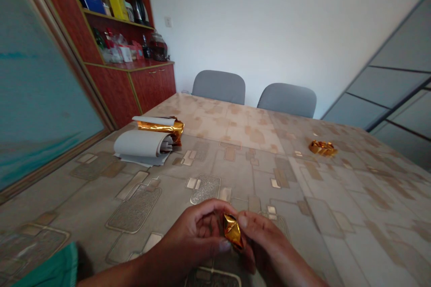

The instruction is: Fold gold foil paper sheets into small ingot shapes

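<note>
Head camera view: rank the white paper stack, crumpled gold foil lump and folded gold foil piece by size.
White paper stack, largest; then crumpled gold foil lump and folded gold foil piece, unranked: it sits nearer the camera.

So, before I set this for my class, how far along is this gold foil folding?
Done: a small heap of folded gold foil sits on the table at right. In hand: the left hand and right hand pinch one folded gold piece. Left: unfolded-looking gold foil remains beside curled white paper.
</note>
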Demonstrator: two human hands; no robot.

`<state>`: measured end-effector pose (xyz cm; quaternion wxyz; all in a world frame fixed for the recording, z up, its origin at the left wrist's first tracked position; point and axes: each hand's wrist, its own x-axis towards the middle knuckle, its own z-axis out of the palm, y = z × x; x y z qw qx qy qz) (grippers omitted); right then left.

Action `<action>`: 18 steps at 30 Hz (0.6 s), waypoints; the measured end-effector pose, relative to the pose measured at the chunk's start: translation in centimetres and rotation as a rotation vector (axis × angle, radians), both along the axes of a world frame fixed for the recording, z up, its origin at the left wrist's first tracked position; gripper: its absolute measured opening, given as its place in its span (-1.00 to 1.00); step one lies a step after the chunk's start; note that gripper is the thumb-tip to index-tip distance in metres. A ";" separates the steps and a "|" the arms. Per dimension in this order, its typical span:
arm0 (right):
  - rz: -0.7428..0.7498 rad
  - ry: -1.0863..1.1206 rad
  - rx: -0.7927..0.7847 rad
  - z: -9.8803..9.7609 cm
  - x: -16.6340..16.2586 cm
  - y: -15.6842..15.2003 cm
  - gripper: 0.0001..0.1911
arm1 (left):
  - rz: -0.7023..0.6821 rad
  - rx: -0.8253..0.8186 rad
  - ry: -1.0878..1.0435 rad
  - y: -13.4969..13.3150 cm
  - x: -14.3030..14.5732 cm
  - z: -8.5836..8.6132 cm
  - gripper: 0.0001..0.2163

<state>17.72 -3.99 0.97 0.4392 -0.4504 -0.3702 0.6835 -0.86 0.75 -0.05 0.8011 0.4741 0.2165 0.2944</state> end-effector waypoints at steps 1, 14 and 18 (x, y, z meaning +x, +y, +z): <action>0.037 0.045 -0.020 -0.2 0.0 0.1 -0.43 | -0.017 -0.031 -0.040 0.0 0.1 -0.1 -0.64; 0.147 0.097 -0.072 -0.3 -0.2 -0.2 -0.45 | 0.068 -0.078 0.216 -0.6 0.3 0.5 -0.72; 0.124 0.098 -0.064 -0.8 -0.1 -0.2 -0.46 | 0.042 -0.088 0.149 -0.6 0.4 0.0 -0.66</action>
